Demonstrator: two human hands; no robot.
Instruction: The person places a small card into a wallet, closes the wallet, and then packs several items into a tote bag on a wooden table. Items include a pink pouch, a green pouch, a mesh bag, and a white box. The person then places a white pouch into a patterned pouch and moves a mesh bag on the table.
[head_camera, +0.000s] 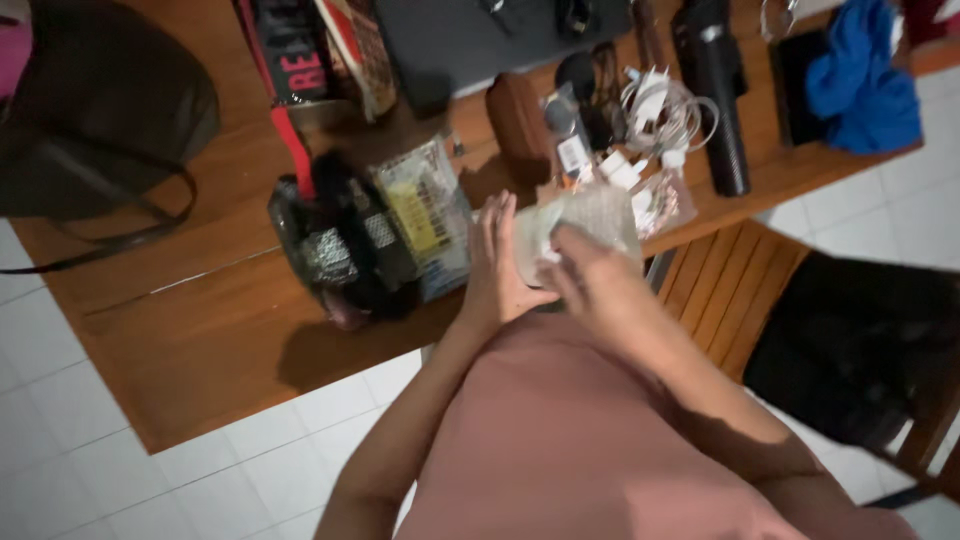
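Both my hands meet at the near edge of a wooden table (200, 330). My left hand (495, 265) is upright with fingers together, pressed against the left side of a small pale, textured pouch (590, 215). My right hand (590, 275) grips the pouch from the front, fingers curled over it. The image is blurred, so the pouch's details are unclear. A clear packet with yellow and white contents (425, 215) lies just left of my left hand.
A black bundle (340, 250) lies left of the packet. White cables and chargers (655, 115), a black cylinder (715, 90), a blue cloth (860, 80) and a dark bag (100, 110) lie on the table. A wooden slatted chair (725, 285) stands at right.
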